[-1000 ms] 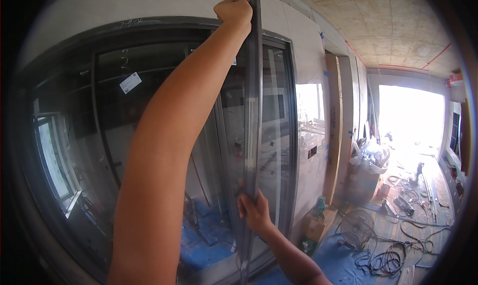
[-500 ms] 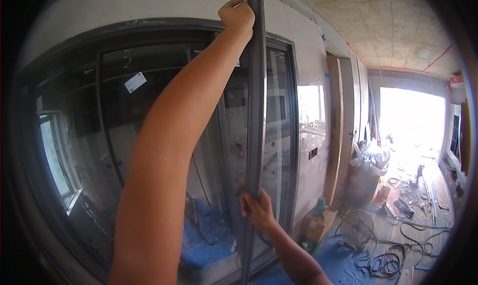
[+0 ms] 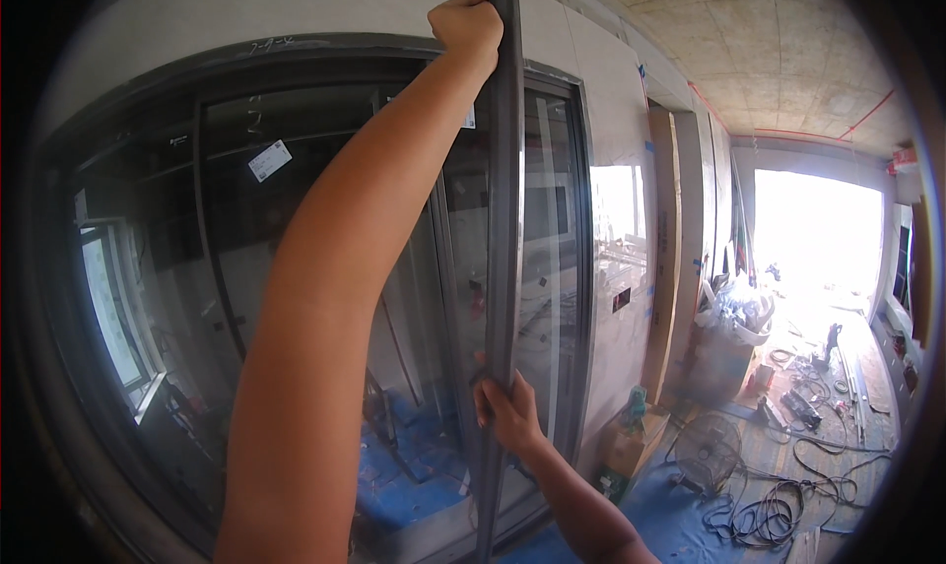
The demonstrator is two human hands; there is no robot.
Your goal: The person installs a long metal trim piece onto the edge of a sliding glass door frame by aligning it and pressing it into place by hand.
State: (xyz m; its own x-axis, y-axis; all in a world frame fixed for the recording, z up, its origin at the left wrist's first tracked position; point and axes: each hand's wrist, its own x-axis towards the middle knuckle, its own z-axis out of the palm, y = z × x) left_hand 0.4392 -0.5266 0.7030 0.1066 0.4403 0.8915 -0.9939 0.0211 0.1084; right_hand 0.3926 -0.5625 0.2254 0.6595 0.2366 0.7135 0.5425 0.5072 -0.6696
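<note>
Above, the left hand (image 3: 467,24) gripped the grey upright frame (image 3: 505,170) near its top; below, the right hand (image 3: 509,414) pinched its edge.

Counted: one left hand (image 3: 467,24); one right hand (image 3: 511,414); one long grey upright (image 3: 506,180); at least two white labels (image 3: 269,161); one floor fan (image 3: 706,452).

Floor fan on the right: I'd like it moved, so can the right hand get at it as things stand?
Probably not: the right hand grips the upright dark frame, and the floor fan stands lower and off to the right, seemingly beyond easy reach.
</note>
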